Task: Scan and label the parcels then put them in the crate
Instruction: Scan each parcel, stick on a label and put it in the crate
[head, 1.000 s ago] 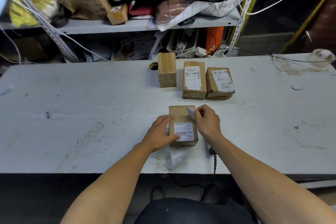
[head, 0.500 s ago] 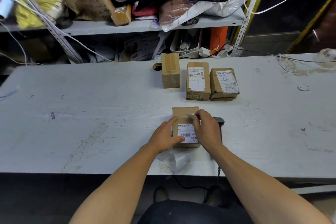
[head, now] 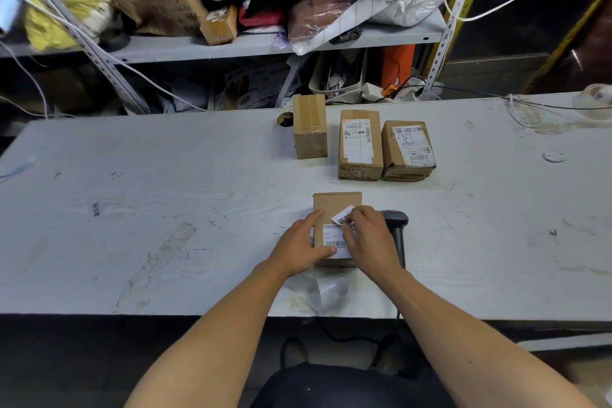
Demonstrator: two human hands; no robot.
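A small cardboard parcel (head: 335,207) with a white shipping label lies near the front edge of the grey table (head: 165,192). My left hand (head: 299,250) grips the parcel's left side and steadies it, thumb on the shipping label. My right hand (head: 367,238) pinches a small white sticker (head: 342,217) with black characters and holds it over the parcel's top, one end lifted. A black handheld scanner (head: 397,228) lies just right of the parcel, partly behind my right hand. Three more cardboard parcels (head: 359,144) stand in a row further back. No crate is in view.
A strip of backing paper (head: 326,291) lies at the table's front edge below the parcel. A tape roll (head: 596,99) and cables lie at the far right. Behind the table stands a metal shelf (head: 265,43) crammed with bags and boxes.
My right hand has drawn the sticker down toward the parcel's shipping label, and the sticker's printed face now shows. My left hand keeps its hold on the parcel. The scanner has come into view.
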